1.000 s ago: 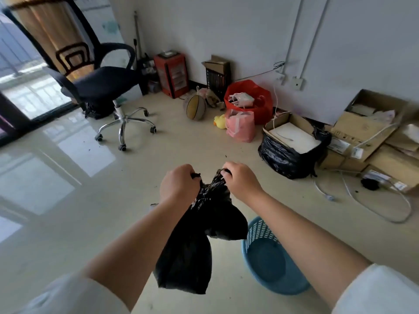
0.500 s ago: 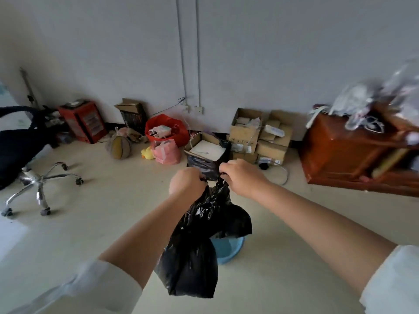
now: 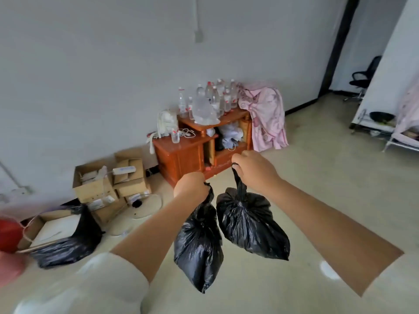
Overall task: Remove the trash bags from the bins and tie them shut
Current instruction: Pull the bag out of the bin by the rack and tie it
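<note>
Each fist grips a bag's neck — left hand one black trash bag, right hand another.

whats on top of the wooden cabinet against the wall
On the red-brown wooden cabinet stand clear plastic bottles with red caps, a pink patterned cloth draped over its right end, and white cords. Anything under the cloth is hidden.

A pale grey wall and cream floor fill the room. Beyond the hands stands a wooden cabinet topped with clear plastic bottles, pink cloth draped beside. Cardboard boxes sit left of the hands; a dark doorway lies far right.
</note>
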Demonstrator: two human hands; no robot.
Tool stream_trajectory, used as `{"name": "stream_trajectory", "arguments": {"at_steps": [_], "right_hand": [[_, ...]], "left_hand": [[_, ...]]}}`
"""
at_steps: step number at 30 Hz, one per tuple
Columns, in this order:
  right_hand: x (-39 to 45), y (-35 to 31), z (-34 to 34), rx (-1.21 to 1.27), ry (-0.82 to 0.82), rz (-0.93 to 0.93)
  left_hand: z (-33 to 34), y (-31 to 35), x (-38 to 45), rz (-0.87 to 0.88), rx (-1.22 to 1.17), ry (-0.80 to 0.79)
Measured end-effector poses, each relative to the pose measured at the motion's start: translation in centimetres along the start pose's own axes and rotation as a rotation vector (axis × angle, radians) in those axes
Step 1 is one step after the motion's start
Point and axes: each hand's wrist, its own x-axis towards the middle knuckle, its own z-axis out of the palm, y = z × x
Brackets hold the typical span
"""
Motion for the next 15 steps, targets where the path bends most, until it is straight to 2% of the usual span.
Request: {"name": "stream_trajectory", "arguments": {"at_steps": [6, 15], "right_hand": [[-5.6, 20.0, -5.2, -0.102, -0.036, 0.252], [-15.6, 45.3, -10.4, -0.219, -0.121, 0.625]], "left_hand": [[5.7, 19.9, 5.8, 0.188, 0.033, -0.058], [17.6, 46.6, 12.8, 0.514, 0.141, -0.207]]}}
